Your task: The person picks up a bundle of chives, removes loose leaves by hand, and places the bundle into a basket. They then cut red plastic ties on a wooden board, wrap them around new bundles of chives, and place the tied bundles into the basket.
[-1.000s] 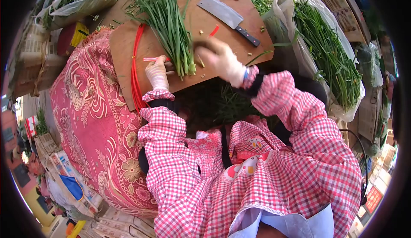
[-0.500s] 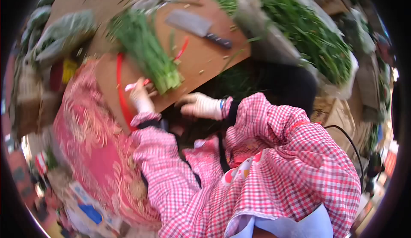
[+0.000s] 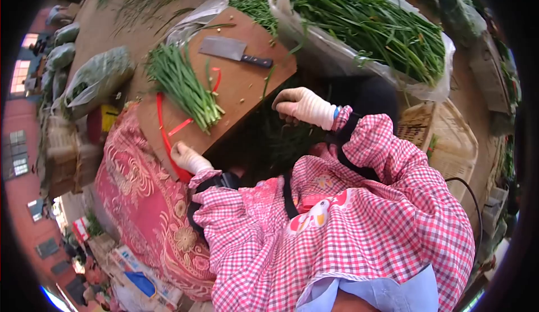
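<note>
A bunch of green garlic chives [image 3: 188,90] lies on the brown board [image 3: 238,90], its pale cut ends toward me. Beside it is a cleaver [image 3: 223,48] with a black handle. My left hand [image 3: 189,157] is at the board's near left edge, fingers drawn together by a long red ribbon [image 3: 164,129]; whether they pinch it is hidden. A short red strip [image 3: 180,127] runs by the chives' cut ends. Off the board's right side, my right hand [image 3: 306,107], wrapped in pale cloth, hangs over a dark gap with loosely bent fingers and nothing visible in it.
A large plastic bag of loose greens [image 3: 370,28] stands at the upper right. Below it is a wicker basket [image 3: 441,138]. A filled plastic bag [image 3: 98,79] sits left of the board, and a patterned pink cloth [image 3: 149,200] drapes below. Cut bits dot the board.
My left hand has drawn back toward me from the chives' cut ends. My right hand has moved right and up, away from the board. The view has shifted, and the chives stay on the board.
</note>
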### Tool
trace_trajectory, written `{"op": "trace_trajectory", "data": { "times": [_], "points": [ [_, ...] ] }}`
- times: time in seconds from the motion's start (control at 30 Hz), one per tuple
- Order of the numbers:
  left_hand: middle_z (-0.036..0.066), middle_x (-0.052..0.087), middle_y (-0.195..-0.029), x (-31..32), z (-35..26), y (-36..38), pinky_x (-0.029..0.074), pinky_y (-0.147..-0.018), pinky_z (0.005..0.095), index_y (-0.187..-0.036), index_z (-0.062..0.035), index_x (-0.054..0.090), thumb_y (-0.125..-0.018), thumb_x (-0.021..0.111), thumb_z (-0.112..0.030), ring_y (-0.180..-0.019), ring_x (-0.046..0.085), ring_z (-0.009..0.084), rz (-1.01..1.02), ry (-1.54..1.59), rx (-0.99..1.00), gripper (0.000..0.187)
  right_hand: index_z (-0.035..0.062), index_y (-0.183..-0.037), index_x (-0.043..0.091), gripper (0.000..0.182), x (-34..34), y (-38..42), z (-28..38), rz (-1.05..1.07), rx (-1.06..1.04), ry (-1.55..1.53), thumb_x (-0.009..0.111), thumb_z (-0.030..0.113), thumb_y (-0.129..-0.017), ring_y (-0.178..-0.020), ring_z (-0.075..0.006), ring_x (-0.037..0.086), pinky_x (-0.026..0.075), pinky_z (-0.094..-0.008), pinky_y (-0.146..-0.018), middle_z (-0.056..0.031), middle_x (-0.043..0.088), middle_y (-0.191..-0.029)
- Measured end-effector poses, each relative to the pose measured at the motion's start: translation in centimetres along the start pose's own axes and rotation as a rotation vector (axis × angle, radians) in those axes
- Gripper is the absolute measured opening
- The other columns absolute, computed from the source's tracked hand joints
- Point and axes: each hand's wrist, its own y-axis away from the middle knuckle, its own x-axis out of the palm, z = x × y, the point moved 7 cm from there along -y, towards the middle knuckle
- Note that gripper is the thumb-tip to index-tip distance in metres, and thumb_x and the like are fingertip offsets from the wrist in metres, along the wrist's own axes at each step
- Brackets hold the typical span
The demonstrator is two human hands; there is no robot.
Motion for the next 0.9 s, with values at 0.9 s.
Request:
{"op": "trace_trajectory", "data": {
  "times": [0.9],
  "points": [
    [0.022,0.064,-0.096,10.8,-4.3,1.2,0.047,-0.083,0.0467,-0.094,-0.0064,0.068,-0.087,0.041,-0.052,-0.095,0.061,0.0366,0.611,-1.118,0.156,0.054,0.0000,-0.098,0.066,0.036,12.7,-19.3,-1.8,-0.098,0.025,0.240,0.061,0.030,-0.078,-0.084,-0.0314,0.064,0.049,-0.0373,-0.076,-0.0203,0.067,-0.086]
  ]
}}
